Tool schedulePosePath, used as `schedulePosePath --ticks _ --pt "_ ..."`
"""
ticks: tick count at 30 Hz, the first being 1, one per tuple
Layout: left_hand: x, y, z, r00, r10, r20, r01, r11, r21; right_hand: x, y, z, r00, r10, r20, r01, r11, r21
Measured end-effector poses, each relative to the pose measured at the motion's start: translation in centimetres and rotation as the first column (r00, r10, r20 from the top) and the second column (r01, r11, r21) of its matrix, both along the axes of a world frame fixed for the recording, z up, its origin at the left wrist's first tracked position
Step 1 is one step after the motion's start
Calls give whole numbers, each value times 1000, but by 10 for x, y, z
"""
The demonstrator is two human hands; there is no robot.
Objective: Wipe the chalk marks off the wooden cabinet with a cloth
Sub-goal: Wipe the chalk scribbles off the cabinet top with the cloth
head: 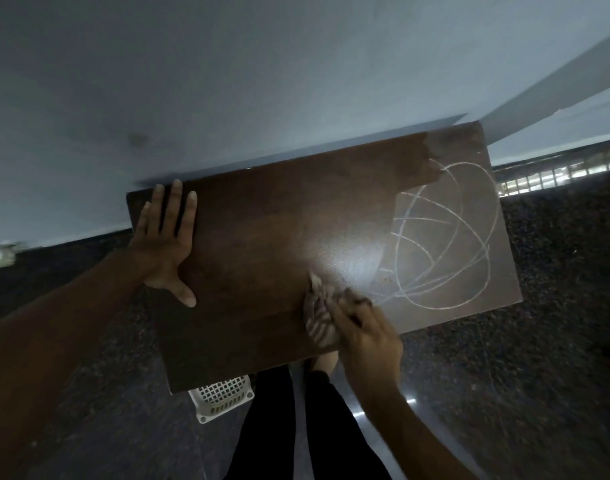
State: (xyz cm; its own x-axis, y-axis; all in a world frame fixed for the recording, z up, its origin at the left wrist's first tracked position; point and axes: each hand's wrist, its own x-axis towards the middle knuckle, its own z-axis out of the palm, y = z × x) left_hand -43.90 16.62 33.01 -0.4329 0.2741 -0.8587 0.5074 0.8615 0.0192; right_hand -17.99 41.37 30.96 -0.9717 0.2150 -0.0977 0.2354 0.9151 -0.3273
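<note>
A person's right grip (365, 327), fingers curled around a bunched striped cloth (319, 317), presses it onto the top of a dark wooden cabinet (262, 220), close to the near edge and a little right of the middle; the cloth is blurred. The chalk marks (445, 237), a tangle of pale overlapping loops, lie to the right of the cloth and farther from the person, filling the right end of the top. Their nearest strokes start just beside the grip's fingertips, and the tangle runs from the near edge almost to the far corner. The left grip (165, 244) lies flat, fingers straight and spread, holding nothing, on the opposite left end of the top. It is well apart from the chalk and appears to be steadying the cabinet. The right grip is plainly the nearer one, and the next stroke looks likely to call for a sweep rightward and outward across the loops. The wood between the two grips shows no chalk, only a sheen of reflected light. The cabinet stands against a pale wall (227, 81); a white lattice basket (224, 396) shows below its near edge, on a dark speckled floor (556, 271).
</note>
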Motion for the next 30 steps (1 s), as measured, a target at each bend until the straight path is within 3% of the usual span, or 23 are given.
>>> schedulePosePath --ticks 4,8,14,19,24,30 --pt "1 -2 -2 1000 -16 -20 16 1000 16 29 -9 3 999 42 -21 -42 999 29" --pt "1 -4 -4 1000 -16 -20 17 999 36 -1 18 3 991 130 13 -131 989 65" --pt "0 -2 -3 1000 -15 -18 15 1000 28 -122 86 6 982 -173 71 164 979 121" --pt "0 -3 -4 999 -24 -23 24 999 37 -178 112 16 990 -139 -12 139 977 162" --pt "-1 -1 -1 999 -26 -18 26 1000 15 -149 101 16 993 -115 -1 114 983 141" --pt "0 -4 -4 1000 -15 -24 17 998 59 -29 72 7 1000 4 23 -6 998 70"
